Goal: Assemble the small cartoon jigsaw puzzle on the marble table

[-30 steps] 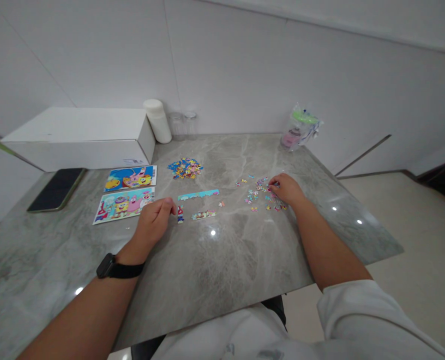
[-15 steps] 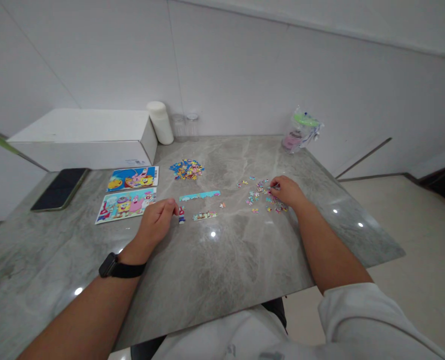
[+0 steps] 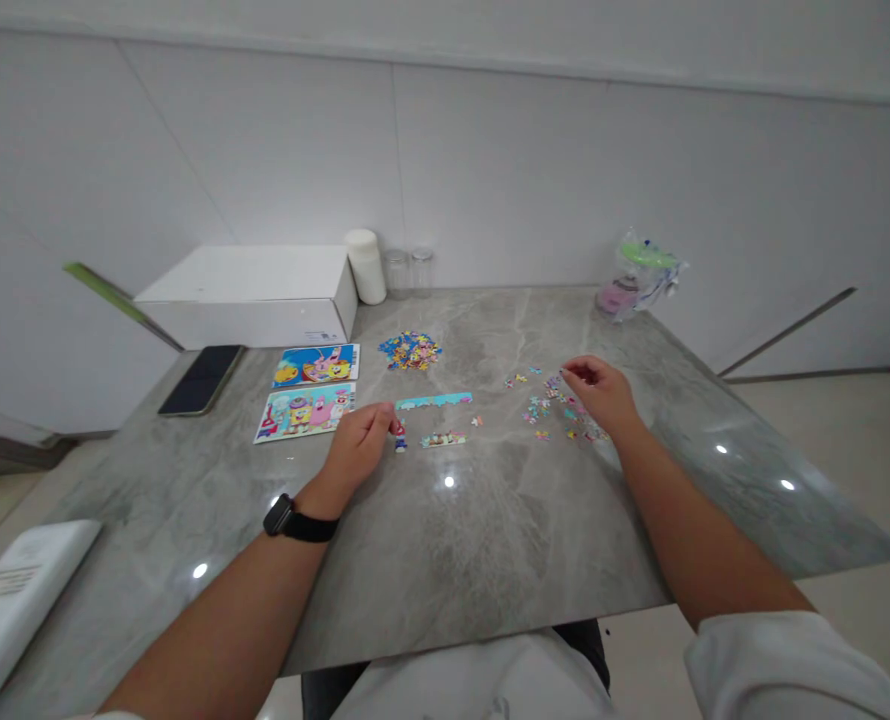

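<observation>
My left hand point(image 3: 359, 445) rests on the grey marble table point(image 3: 490, 540), fingers curled, with its fingertips pressed on a small red and blue puzzle fragment point(image 3: 400, 438). My right hand point(image 3: 602, 392) hovers just over a scatter of loose puzzle pieces point(image 3: 546, 408), thumb and forefinger pinched on what looks like one small piece. Between the hands lie a teal joined strip point(image 3: 434, 401) and a shorter joined strip point(image 3: 445, 438). A heap of colourful pieces point(image 3: 410, 350) sits further back.
Two cartoon picture cards point(image 3: 306, 411) point(image 3: 317, 364) lie left of my left hand, with a dark phone point(image 3: 201, 378) beyond them. A white box point(image 3: 254, 295), a white cylinder point(image 3: 365, 265), glass jars point(image 3: 407, 270) and a plastic bag point(image 3: 636, 275) line the wall. A white device point(image 3: 17, 600) lies near left.
The view has swung to take in more of the table's left side. My right hand has lifted slightly off the scattered pieces with its fingers pinched. My left hand stays on the fragment.
</observation>
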Tool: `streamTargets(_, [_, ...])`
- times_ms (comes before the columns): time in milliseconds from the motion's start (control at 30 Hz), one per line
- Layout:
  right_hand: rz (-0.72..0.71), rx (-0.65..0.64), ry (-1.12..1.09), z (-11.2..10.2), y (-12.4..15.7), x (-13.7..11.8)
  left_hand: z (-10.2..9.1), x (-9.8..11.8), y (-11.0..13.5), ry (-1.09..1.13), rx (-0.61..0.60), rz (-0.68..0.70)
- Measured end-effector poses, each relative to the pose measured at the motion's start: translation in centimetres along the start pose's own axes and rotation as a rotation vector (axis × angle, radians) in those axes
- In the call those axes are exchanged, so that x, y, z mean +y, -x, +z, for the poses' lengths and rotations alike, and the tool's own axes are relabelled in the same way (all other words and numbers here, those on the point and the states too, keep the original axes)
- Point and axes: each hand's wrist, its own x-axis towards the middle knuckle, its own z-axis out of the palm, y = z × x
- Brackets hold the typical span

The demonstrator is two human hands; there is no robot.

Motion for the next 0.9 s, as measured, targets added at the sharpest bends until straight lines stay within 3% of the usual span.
streamTargets(100, [-0.037, -0.002, -0.241, 1.5, 0.4, -4.9, 0.1, 0.0, 0.1, -0.04, -0.042, 0.035])
streamTargets(267, [-0.197, -0.291, -0.373, 4.3, 0.8, -14.4, 0.3, 0.0, 0.2, -0.05, -0.097, 0.083])
streamTargets(400, [-0.284, -0.462, -0.469, 7.8, 1.2, -18.7, 0.3, 0.2, 0.2, 0.005, -0.079, 0.069])
streamTargets(500, [-0.244, -0.488, -0.569, 11.3, 2.1, -19.0, 0.3, 0.3, 0.2, 0.066, -0.045, 0.055])
streamTargets(633, [-0.051, -0.46, -0.756, 14.9, 3.8, -17.7, 0.5, 0.3, 0.0, 0.13, -0.019, 0.017])
streamTargets(900, [0.022, -0.504, -0.785, 15.9, 5.0, -16.6, 0.8, 0.4, -0.1, 0.205, -0.026, -0.06])
